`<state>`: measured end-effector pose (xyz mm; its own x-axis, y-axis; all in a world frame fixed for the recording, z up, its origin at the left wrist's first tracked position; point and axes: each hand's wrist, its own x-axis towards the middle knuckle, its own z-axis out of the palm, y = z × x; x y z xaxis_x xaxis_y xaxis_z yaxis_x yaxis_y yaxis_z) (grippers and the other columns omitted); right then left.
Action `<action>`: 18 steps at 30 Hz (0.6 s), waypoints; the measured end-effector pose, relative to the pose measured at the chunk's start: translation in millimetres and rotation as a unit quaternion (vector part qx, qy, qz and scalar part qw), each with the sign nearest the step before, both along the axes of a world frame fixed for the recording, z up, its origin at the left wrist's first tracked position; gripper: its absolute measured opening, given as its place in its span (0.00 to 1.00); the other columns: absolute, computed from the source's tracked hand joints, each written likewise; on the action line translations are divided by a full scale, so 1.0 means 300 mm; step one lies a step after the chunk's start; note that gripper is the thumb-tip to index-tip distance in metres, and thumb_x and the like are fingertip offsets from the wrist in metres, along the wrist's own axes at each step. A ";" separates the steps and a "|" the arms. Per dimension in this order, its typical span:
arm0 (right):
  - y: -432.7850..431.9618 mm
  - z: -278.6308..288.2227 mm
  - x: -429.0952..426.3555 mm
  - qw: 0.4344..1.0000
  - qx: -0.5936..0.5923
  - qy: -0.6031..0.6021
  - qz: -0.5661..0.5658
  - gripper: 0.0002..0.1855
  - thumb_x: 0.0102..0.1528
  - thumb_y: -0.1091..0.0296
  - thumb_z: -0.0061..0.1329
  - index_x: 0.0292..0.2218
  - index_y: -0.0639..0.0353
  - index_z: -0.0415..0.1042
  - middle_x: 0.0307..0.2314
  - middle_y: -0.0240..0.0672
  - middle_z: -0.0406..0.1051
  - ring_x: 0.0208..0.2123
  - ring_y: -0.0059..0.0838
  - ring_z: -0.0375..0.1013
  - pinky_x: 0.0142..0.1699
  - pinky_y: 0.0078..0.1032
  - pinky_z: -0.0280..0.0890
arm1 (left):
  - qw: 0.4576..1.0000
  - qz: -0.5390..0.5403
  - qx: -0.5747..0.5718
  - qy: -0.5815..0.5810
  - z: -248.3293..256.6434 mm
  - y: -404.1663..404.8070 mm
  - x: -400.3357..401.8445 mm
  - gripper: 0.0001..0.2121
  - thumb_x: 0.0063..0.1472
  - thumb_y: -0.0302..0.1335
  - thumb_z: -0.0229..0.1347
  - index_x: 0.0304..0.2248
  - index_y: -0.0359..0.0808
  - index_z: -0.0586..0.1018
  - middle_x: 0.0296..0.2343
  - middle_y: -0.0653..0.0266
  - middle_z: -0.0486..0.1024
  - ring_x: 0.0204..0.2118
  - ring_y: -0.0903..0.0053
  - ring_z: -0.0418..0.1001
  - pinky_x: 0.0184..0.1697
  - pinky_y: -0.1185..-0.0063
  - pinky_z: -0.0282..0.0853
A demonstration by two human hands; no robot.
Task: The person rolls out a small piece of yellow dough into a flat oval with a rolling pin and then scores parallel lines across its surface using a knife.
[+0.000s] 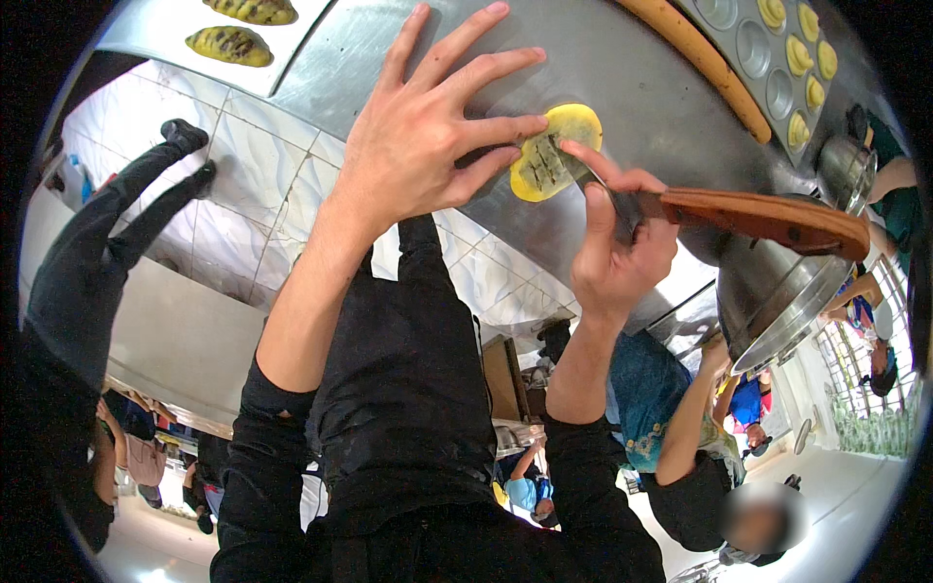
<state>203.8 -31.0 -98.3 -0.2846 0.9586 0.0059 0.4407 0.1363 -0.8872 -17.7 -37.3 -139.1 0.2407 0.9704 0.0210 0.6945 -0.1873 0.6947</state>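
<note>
An oval of flattened yellow dough (576, 125) lies on the stainless steel table (641, 109), with several dark slits or stripes across its middle. My left hand (430, 138) is spread over the table, index finger and thumb at the dough's left edge, holding nothing up. In my right hand (627, 251) is a knife with a brown wooden handle (765, 215). Its handle points off to the right, and the blade is angled down over the dough. My right index finger stretches along the blade to the dough. Fingers partly hide the blade.
A wooden rolling pin (696, 65) lies beyond the dough, beside a muffin tin (752, 47) partly filled with yellow dough pieces. Metal bowls (780, 291) stand at right. Striped yellow shaped pieces (229, 46) rest on a white tray (164, 44) at upper left. A co-worker (685, 437) stands at right.
</note>
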 end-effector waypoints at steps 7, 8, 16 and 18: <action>-0.058 0.028 0.034 0.999 -0.013 -0.027 -0.025 0.07 0.63 0.80 0.52 0.42 0.63 0.68 0.40 0.48 0.82 0.41 0.31 0.82 0.50 0.25 0.72 | 1.000 0.003 0.000 -0.002 0.010 -0.020 -0.015 0.14 0.55 0.38 0.66 0.43 0.54 0.88 0.61 0.64 0.70 0.71 0.54 0.54 0.72 0.45 0.40; -0.059 0.034 0.029 0.999 0.002 -0.046 -0.012 0.07 0.63 0.80 0.52 0.42 0.63 0.68 0.41 0.48 0.82 0.42 0.31 0.82 0.50 0.25 0.71 | 1.000 0.003 0.000 0.000 0.010 -0.024 -0.018 0.14 0.55 0.38 0.67 0.43 0.54 0.88 0.61 0.64 0.70 0.71 0.54 0.55 0.72 0.45 0.40; -0.094 0.036 0.018 0.999 -0.003 -0.041 -0.024 0.07 0.63 0.80 0.52 0.42 0.62 0.68 0.41 0.49 0.82 0.42 0.31 0.81 0.50 0.25 0.71 | 1.000 0.003 -0.005 -0.002 0.020 -0.038 -0.036 0.14 0.55 0.38 0.67 0.43 0.54 0.89 0.61 0.65 0.70 0.71 0.54 0.54 0.73 0.45 0.39; -0.094 0.040 0.021 0.999 -0.022 -0.022 -0.040 0.07 0.63 0.80 0.52 0.42 0.62 0.68 0.40 0.48 0.82 0.42 0.31 0.81 0.51 0.25 0.71 | 1.000 0.004 -0.005 -0.003 0.022 -0.036 -0.035 0.14 0.55 0.37 0.66 0.43 0.53 0.89 0.61 0.65 0.70 0.72 0.54 0.54 0.73 0.46 0.39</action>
